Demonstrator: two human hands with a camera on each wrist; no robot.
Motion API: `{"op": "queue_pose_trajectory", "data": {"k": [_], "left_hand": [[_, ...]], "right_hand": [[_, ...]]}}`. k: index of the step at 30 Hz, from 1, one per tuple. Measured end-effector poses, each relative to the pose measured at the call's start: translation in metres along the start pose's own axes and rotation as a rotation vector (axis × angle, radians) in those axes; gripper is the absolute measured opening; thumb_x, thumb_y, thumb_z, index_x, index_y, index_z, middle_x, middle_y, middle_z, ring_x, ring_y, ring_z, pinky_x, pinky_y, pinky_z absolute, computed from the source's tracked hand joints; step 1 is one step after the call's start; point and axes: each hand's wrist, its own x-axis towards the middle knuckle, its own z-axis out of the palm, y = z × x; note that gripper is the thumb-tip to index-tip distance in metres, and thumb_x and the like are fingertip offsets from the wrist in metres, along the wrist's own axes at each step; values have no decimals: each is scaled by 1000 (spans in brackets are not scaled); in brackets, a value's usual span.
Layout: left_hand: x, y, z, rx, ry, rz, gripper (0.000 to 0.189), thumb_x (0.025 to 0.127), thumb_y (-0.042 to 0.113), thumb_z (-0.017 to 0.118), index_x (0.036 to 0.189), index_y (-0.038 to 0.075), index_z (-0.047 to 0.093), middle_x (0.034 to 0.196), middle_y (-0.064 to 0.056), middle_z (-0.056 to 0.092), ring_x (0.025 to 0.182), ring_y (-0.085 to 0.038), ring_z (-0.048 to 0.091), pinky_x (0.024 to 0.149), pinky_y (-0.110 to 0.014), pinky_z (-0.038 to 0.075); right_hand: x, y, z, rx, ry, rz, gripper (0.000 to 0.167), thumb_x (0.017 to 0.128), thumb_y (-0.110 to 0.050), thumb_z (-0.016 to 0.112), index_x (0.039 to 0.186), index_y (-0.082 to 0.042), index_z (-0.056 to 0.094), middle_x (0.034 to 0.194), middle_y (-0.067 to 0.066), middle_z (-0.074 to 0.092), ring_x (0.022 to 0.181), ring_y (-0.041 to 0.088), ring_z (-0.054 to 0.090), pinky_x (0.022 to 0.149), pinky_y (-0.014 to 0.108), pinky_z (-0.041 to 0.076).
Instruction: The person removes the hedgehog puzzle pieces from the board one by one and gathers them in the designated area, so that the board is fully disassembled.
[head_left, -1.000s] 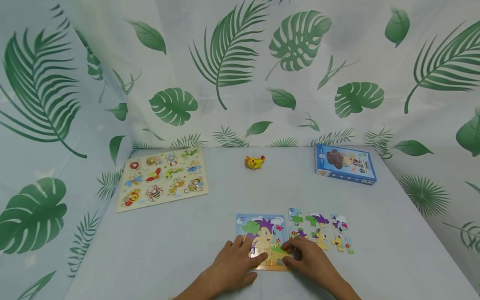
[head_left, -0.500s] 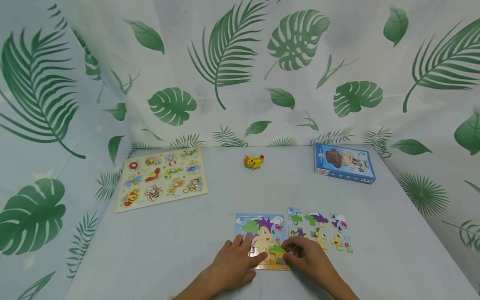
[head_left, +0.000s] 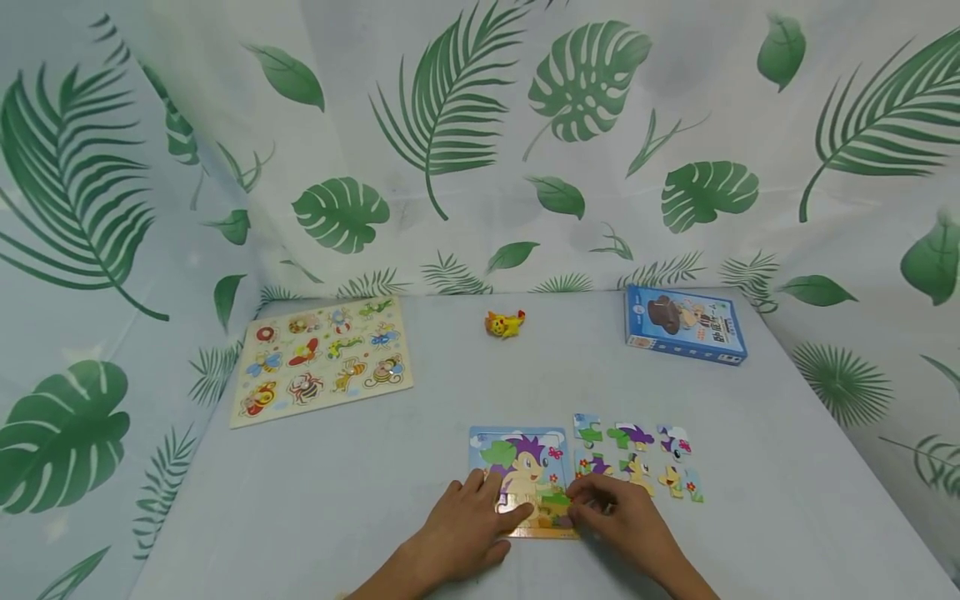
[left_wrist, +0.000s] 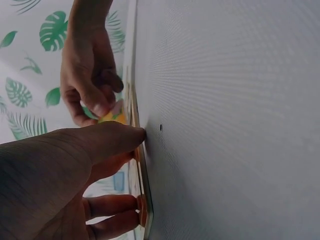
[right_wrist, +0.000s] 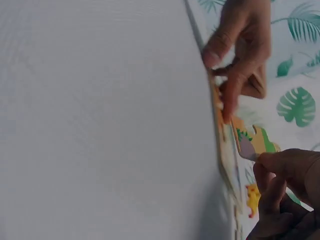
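In the head view a jigsaw puzzle board (head_left: pixel 517 450) with a purple-haired cartoon hedgehog lies near the table's front. My left hand (head_left: pixel 468 525) rests on its lower left part, fingers spread and fairly straight, fingertips touching the board. At the lower right, my right hand (head_left: pixel 618 517) pinches a puzzle piece (right_wrist: pixel 252 142) between thumb and fingers. That piece is green, yellow and grey, and the right wrist view has it tilted up from the board. In the left wrist view its orange-yellow face (left_wrist: pixel 116 116) shows beside the board's edge. The left hand hides part of the picture.
Several loose puzzle pieces (head_left: pixel 636 435) lie right of the board. Further back are a wooden insect puzzle (head_left: pixel 322 360) at left, a small yellow toy figure (head_left: pixel 504 323) in the middle and a blue box (head_left: pixel 686 325) at right. A leaf-print curtain (head_left: pixel 480 150) surrounds the table.
The pinched piece at the board's lower right looks more tilted and shaded than before. Both hands stay almost in place, and the head view has shifted slightly.
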Motion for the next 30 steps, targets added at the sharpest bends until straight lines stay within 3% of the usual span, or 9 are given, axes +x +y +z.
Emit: {"op": "queue_pose_trajectory", "data": {"k": [9,15,23,30], "left_hand": [[-1,0,3,-17,25,9,50,90,44,66,139,44,54,122,-7,49,95,-21,44,64,-32,39],[-1,-1,2,-30,14,5,50,91,43,66,139,44,54,123,-8,49,97,-21,44,66,-33,41],[0,0,4,-58,-6,-7,50,91,44,65,140,44,54,122,-8,49,98,-22,44,67,-34,40],[0,-1,4,-63,-22,-13,51,91,44,65,140,45,53,124,-8,49,100,-22,44,70,-35,42]], "right_hand": [[-16,14,-57,52,-24,118,23,85,-21,78,102,-7,70,89,0,67,74,14,58,62,28,48],[-33,32,-90,86,-18,279,31,85,-22,77,107,-2,69,96,5,69,80,18,61,66,30,49],[-53,65,-116,28,-14,401,32,87,-21,76,110,1,69,95,7,70,81,18,63,69,29,52],[-56,88,-125,-15,-33,475,34,88,-24,76,110,1,69,95,6,71,83,18,63,70,29,50]]}}
